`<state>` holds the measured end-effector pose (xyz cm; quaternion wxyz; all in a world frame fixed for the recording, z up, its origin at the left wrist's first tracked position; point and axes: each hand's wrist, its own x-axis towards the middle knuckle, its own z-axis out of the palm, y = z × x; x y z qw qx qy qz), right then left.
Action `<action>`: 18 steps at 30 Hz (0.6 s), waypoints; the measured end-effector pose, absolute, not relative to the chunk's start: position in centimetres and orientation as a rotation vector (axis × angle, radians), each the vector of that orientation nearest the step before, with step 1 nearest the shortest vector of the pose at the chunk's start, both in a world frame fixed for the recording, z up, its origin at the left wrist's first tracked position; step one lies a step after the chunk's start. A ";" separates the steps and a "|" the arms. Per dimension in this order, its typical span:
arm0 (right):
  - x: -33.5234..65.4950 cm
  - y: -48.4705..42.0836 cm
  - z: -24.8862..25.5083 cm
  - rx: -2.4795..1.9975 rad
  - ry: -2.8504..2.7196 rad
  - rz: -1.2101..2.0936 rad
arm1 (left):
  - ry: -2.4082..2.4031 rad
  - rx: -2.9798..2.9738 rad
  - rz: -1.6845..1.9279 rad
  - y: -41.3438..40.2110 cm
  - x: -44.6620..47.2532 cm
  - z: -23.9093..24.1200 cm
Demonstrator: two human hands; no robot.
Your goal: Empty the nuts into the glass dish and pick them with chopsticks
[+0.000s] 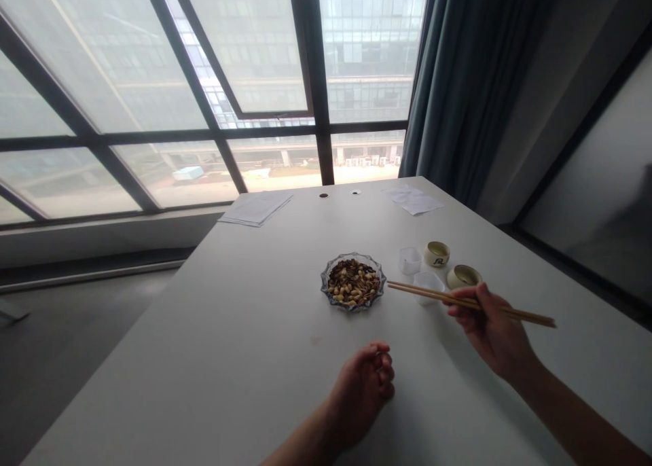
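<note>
My right hand (494, 330) is closed round a pair of wooden chopsticks (418, 290), which point left. Their tips are just off the right rim of a scalloped glass bowl (352, 308), with nothing visible between them. Peanuts and dark seeds (352, 281) are mixed together in this bowl. Nearer to me, my left hand (361, 398) rests on or just above the table, its fingers curled in, and I see nothing in it. Under the chopsticks stands a clear plastic cup (428, 280), partly covered by them. Another clear cup (409, 261) is just behind it.
Two cream-coloured ceramic cups (437, 254) stand beyond my right hand; the closer one is partly behind my fingers. Paper sheets lie at the far left (257, 208) and far right (413, 199) of the white table (229, 330). Windows and a dark curtain (463, 85) are behind.
</note>
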<state>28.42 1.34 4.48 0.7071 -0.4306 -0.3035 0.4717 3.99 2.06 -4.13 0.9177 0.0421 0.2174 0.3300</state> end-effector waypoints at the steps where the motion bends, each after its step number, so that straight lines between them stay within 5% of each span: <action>1: 27.7 1.9 5.3 -0.936 -0.716 1.049 | 0.446 0.083 0.679 2.0 4.0 -4.2; 18: 20.0 10.8 9.7 -0.989 -1.073 0.995 | 0.388 0.071 0.662 2.0 3.7 -4.9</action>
